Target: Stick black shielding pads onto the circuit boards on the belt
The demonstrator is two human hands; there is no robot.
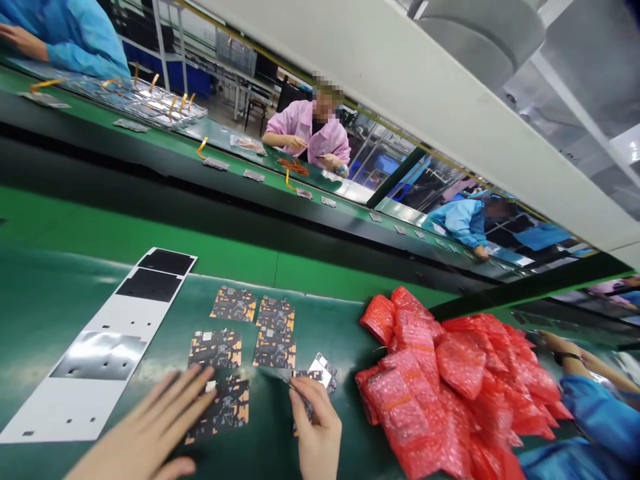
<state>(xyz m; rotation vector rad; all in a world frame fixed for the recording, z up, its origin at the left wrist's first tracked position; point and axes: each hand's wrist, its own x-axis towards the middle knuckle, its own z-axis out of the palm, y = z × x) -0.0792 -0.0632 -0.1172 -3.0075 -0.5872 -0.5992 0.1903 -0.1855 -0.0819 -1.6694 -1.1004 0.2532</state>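
Note:
My left hand [155, 423] lies flat with its fingers stretched out. Its fingertips rest over the edge of a dark circuit board with orange patches [233, 403]. My right hand [319, 427] is closed in a pinch over another circuit board [296, 423], which it partly covers. A thin, blurred, see-through edge shows by its fingertips; what is pinched I cannot make out. Just beyond the right hand lies a small board with a white patch [324, 371]. Several more boards sit in two rows ahead of my hands, one of them a far-left board [233, 304].
A long white backing sheet [65, 400] with black and silvery film stickers lies on the left of the green table [170, 307]. Red bubble-wrap bags [425, 393] are heaped on the right, near a co-worker's blue sleeve [595, 420]. Across stands a line [240, 163] with co-workers.

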